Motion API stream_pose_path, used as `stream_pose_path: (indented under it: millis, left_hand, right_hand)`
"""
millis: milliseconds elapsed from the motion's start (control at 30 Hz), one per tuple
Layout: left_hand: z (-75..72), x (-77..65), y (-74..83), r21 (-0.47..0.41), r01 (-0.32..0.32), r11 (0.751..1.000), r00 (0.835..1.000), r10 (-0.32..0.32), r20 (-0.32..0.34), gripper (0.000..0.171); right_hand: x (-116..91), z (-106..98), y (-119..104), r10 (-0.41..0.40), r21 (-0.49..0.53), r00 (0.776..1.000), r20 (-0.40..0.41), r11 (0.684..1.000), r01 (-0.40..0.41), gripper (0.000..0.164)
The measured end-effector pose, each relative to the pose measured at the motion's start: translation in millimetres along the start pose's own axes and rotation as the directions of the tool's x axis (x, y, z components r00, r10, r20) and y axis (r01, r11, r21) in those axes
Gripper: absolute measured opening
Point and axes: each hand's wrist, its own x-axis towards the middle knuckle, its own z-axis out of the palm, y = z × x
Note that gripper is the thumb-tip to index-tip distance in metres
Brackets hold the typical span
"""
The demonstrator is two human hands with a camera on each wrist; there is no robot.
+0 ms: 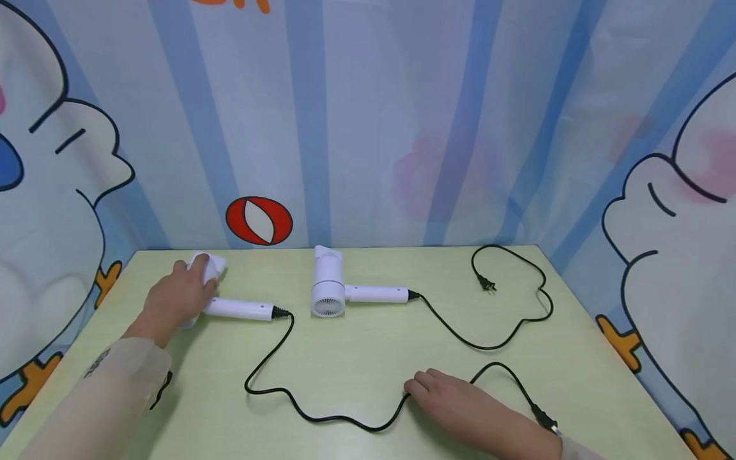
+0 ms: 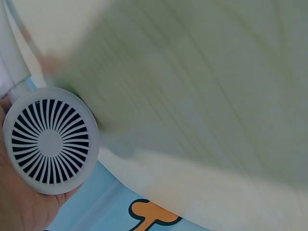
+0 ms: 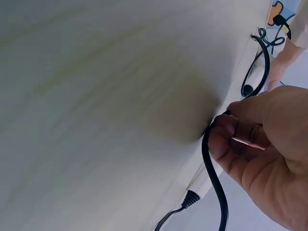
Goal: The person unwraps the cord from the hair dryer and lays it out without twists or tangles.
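Observation:
At the table's left end my left hand grips the head of a white hair dryer, whose handle points right. The left wrist view shows its round slotted air inlet with the palm behind it. A black cord winds from that handle to my right hand near the front of the table. Thumb and fingertips pinch this cord in the right wrist view. Beyond the right hand the cord loops on to its plug, close by the right wrist.
A second white hair dryer lies at the back middle of the table, handle to the right. Its black cord curves to a two-pin plug at the back right. A printed curtain hangs behind the table.

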Motion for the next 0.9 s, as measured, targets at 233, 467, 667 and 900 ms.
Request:
stream_pose_path:
  millis: [233,467,667,900]
  left_hand:
    - [0.2,4.7,0.2,0.015,0.047,0.999,0.999,-0.047,0.021,0.069]
    - [0.1,4.4,0.1,0.016,0.058,0.998,0.998,-0.058,0.024,0.069]
    - [1.8,5.8,-0.3,0.033,0.047,0.998,0.998,-0.048,0.038,0.068]
    - [-1.4,4.7,0.7,0.048,0.034,0.998,0.998,-0.037,0.059,0.067]
  right_hand:
    - [-11.2,-5.6,1.4,0.123,0.091,0.992,-0.041,0.989,-0.118,0.029]
    - [-41.0,-18.3,18.7,0.349,0.002,0.904,-0.246,0.933,-0.360,0.031]
    - [-77.1,-15.5,31.5,0.685,-0.005,0.722,0.099,0.726,-0.688,0.022]
    - [-100.8,-6.3,43.1,0.740,0.008,0.606,0.290,0.632,-0.775,0.005]
